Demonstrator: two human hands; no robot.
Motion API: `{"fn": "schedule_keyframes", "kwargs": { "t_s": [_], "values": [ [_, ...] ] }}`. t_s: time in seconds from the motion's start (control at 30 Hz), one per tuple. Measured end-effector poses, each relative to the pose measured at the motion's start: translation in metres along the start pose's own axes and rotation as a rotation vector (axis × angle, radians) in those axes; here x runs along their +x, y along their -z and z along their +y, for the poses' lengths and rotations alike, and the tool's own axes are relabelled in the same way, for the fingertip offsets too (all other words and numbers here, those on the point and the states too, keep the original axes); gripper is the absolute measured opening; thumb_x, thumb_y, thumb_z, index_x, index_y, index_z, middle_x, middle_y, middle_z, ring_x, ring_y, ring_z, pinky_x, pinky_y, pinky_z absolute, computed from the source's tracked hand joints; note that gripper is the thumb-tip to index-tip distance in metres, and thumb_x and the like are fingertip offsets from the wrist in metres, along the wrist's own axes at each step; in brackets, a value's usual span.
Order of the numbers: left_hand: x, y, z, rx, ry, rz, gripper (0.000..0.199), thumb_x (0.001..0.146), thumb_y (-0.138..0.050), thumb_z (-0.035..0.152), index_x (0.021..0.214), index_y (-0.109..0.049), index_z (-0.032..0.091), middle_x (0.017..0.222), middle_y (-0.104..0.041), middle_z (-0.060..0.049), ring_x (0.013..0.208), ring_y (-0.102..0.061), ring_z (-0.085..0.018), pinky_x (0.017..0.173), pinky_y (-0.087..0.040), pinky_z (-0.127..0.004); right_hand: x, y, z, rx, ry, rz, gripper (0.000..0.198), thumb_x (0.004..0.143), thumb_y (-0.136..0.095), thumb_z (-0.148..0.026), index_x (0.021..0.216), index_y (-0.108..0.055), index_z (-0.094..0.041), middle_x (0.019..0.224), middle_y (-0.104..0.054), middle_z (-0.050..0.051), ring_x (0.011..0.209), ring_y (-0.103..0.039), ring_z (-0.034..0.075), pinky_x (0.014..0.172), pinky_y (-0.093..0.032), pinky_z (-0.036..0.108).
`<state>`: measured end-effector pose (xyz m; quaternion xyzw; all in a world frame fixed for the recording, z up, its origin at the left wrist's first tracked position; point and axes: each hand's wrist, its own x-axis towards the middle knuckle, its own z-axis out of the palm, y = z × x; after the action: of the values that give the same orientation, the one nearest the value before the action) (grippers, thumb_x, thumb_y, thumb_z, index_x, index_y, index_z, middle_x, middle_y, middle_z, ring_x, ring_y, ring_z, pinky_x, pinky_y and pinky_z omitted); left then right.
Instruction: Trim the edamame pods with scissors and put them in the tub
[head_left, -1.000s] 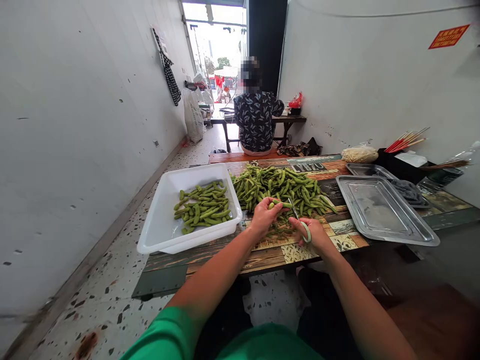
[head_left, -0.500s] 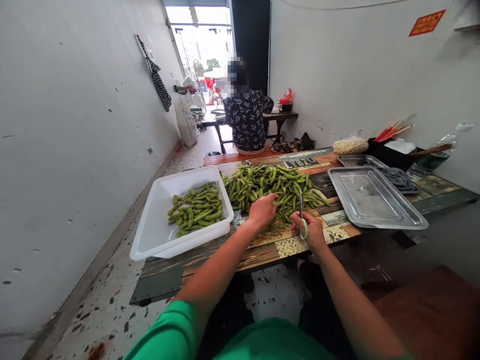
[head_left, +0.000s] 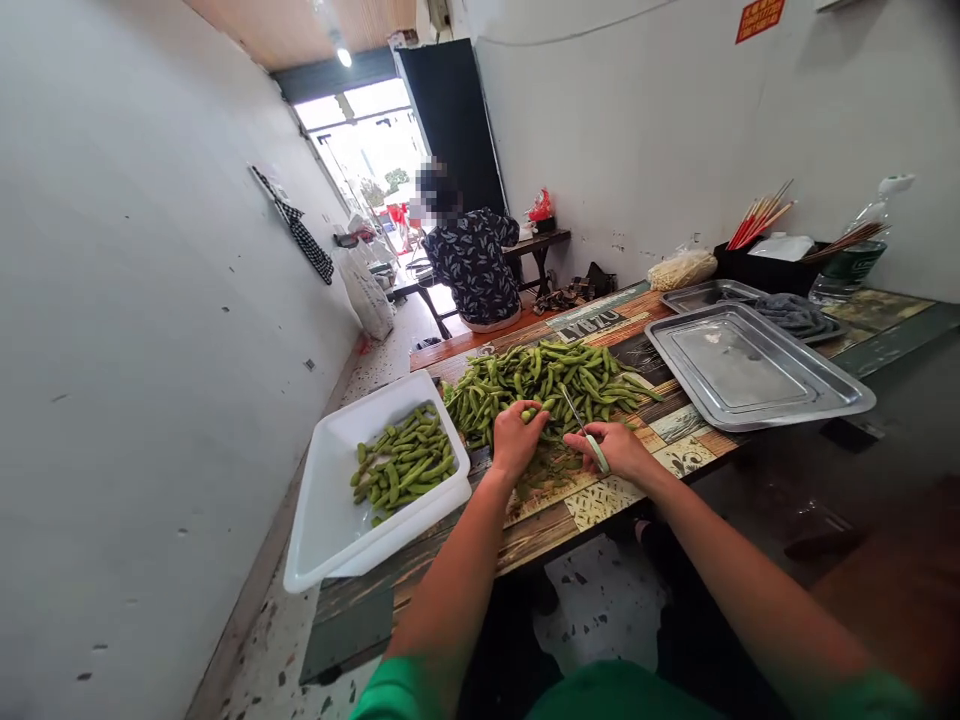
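Head view, centre of the frame: pinching a green pod [head_left: 529, 413] in the left hand [head_left: 517, 438], gripping scissors [head_left: 598, 455] by the handle in the right hand [head_left: 613, 450], pointing the blades [head_left: 573, 408] toward the upper left, near the pod. Working just in front of a heap of pods [head_left: 544, 375], with a white tub [head_left: 330, 500] of more pods [head_left: 409, 465] left of centre, a metal tray [head_left: 750, 365] at right.
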<state>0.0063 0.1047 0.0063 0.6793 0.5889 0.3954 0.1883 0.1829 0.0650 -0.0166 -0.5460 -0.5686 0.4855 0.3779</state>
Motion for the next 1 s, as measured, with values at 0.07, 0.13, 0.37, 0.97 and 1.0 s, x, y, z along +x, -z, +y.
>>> {"fn": "schedule_keyframes", "kwargs": {
  "t_s": [0.07, 0.13, 0.37, 0.97, 1.0],
  "values": [
    [-0.001, -0.003, 0.000, -0.082, 0.016, 0.002, 0.014, 0.075, -0.067, 0.028, 0.084, -0.071, 0.019, 0.076, -0.068, -0.001, 0.066, -0.056, -0.014, 0.069, -0.041, -0.025, 0.004, 0.001, 0.000, -0.015, -0.004, -0.002, 0.040, 0.064, -0.073, -0.057, 0.066, -0.063, -0.018, 0.046, -0.058, -0.001, 0.040, -0.053, 0.012, 0.038, -0.038, 0.021],
    [-0.001, -0.006, 0.001, -0.140, 0.009, -0.010, 0.013, 0.074, -0.068, 0.028, 0.082, -0.072, 0.019, 0.075, -0.068, -0.001, 0.064, -0.055, -0.013, 0.068, -0.040, -0.025, 0.007, 0.000, 0.001, -0.026, -0.003, 0.002, 0.041, 0.063, -0.074, -0.057, 0.063, -0.063, -0.018, 0.045, -0.057, -0.001, 0.039, -0.052, 0.012, 0.037, -0.038, 0.021],
    [-0.004, -0.007, 0.006, -0.241, -0.020, -0.058, 0.008, 0.071, -0.069, 0.024, 0.077, -0.072, 0.019, 0.073, -0.068, -0.001, 0.067, -0.056, -0.013, 0.068, -0.040, -0.024, 0.003, -0.001, -0.003, -0.054, -0.018, -0.022, 0.045, 0.063, -0.073, -0.059, 0.057, -0.058, -0.017, 0.045, -0.057, 0.000, 0.037, -0.053, 0.012, 0.036, -0.039, 0.020],
    [-0.001, -0.014, -0.007, -0.550, 0.142, -0.215, 0.025, 0.060, -0.075, 0.033, 0.071, -0.063, 0.014, 0.057, -0.054, 0.003, 0.050, -0.041, -0.006, 0.048, -0.031, -0.018, 0.000, -0.005, -0.007, -0.022, -0.002, -0.074, 0.048, 0.068, -0.068, -0.061, 0.058, -0.052, -0.018, 0.047, -0.058, 0.000, 0.038, -0.054, 0.011, 0.037, -0.037, 0.020],
    [-0.002, -0.014, -0.006, -0.569, 0.153, -0.215, 0.026, 0.058, -0.076, 0.033, 0.070, -0.062, 0.014, 0.057, -0.053, 0.004, 0.050, -0.042, -0.006, 0.047, -0.031, -0.018, 0.000, -0.006, -0.008, -0.016, -0.003, -0.072, 0.048, 0.068, -0.068, -0.061, 0.057, -0.051, -0.018, 0.047, -0.057, 0.000, 0.038, -0.054, 0.011, 0.037, -0.037, 0.020]
  ]
}}
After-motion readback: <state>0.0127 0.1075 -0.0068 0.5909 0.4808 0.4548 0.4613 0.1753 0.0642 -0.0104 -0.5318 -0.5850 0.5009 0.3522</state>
